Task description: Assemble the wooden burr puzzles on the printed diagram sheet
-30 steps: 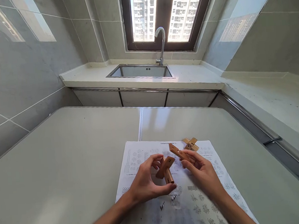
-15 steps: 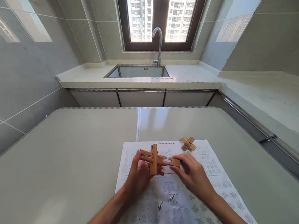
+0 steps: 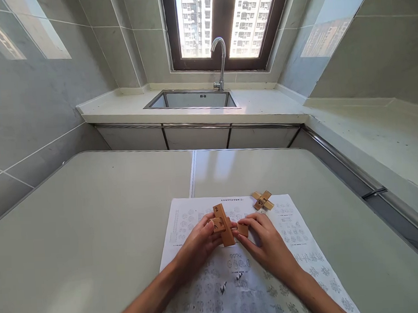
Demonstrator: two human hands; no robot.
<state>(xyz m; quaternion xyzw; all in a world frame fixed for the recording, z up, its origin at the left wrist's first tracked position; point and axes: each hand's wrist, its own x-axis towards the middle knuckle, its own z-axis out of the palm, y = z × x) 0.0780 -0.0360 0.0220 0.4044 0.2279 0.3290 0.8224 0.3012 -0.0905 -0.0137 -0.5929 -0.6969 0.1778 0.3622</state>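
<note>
Both my hands meet over a printed sheet (image 3: 299,245) on the table. My left hand (image 3: 196,249) is closed round a crossed pair of wooden puzzle bars (image 3: 223,224), one upright and marked with a 2. My right hand (image 3: 267,242) pinches the end of a third wooden bar (image 3: 242,229) that lies level and runs into the cross from the right. A smaller crossed set of wooden pieces (image 3: 263,200) lies loose on the sheet's far right corner, apart from both hands.
The grey table (image 3: 92,220) has a seam down its middle. Beyond it stands a counter with a steel sink (image 3: 193,99) and a tap (image 3: 220,61) under a window. A second counter (image 3: 377,132) runs along the right wall.
The hands have come together and sunk toward the sheet. The right-hand bar has slid further into the left-hand cross, which has turned so that less of its level bar shows.
</note>
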